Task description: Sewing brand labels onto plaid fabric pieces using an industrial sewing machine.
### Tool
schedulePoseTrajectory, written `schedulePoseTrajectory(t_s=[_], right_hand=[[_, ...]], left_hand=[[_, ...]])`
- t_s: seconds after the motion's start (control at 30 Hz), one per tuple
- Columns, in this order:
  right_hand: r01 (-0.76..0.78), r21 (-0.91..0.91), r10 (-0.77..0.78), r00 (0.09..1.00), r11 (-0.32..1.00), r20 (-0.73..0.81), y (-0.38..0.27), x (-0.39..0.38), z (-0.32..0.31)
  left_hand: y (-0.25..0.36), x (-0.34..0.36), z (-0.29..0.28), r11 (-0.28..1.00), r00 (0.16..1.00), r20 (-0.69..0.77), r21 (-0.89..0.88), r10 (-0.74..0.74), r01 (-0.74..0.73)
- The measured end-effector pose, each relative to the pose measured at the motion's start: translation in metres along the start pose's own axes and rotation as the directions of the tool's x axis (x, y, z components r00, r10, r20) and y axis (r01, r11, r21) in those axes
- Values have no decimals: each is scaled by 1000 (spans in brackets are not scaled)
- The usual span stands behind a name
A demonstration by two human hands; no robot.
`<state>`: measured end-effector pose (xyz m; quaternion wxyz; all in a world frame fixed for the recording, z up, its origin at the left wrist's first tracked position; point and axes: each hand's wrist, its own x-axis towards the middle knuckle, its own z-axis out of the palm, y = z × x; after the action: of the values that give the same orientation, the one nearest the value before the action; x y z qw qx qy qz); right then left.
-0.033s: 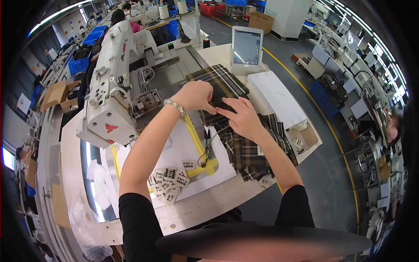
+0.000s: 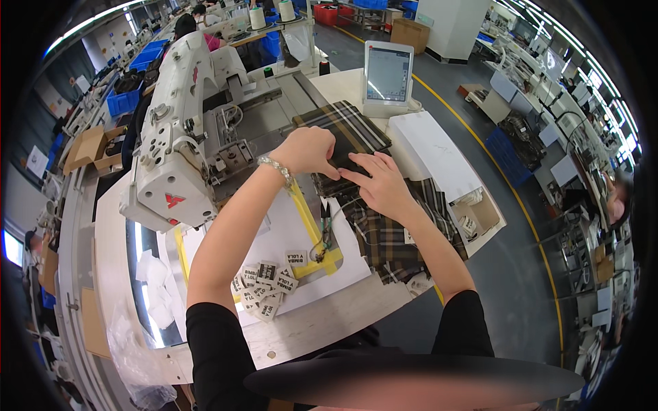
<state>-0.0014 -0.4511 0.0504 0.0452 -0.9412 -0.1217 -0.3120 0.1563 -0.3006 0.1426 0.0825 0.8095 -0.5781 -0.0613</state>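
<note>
Dark plaid fabric (image 2: pixel 345 125) lies folded on the sewing machine's bed, in front of my hands. My left hand (image 2: pixel 307 149), with a beaded bracelet at its wrist, is closed at the near edge of this fabric. Its fingers curl in and its thumb points down onto the cloth; the fingertips are partly hidden. Beside it, my right hand (image 2: pixel 381 186) lies with fingers stretched out on the same fabric, its fingertips near the left thumb. More plaid pieces (image 2: pixel 391 240) are heaped under my right forearm. A pile of small printed labels (image 2: pixel 266 288) sits nearer to me, between my forearms.
A white sewing machine head (image 2: pixel 168 151) stands to the left of my hands. Behind the fabric is a tablet-like screen (image 2: pixel 388 75). At the right are a long white box (image 2: pixel 435 154) and an open carton (image 2: pixel 483 216). Yellow tape (image 2: pixel 305 212) marks the worktop.
</note>
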Motion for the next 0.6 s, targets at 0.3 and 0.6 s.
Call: schedulePoseTrajectory(t_s=[0.3, 0.6], right_hand=[[-2, 95, 10, 996, 995, -90, 0, 4, 3], [-67, 197, 102, 980, 978, -172, 0, 11, 6]], left_hand=[[1, 2, 0, 999, 999, 17, -34, -39, 40], [-14, 5, 8, 997, 1000, -13, -73, 5, -5]])
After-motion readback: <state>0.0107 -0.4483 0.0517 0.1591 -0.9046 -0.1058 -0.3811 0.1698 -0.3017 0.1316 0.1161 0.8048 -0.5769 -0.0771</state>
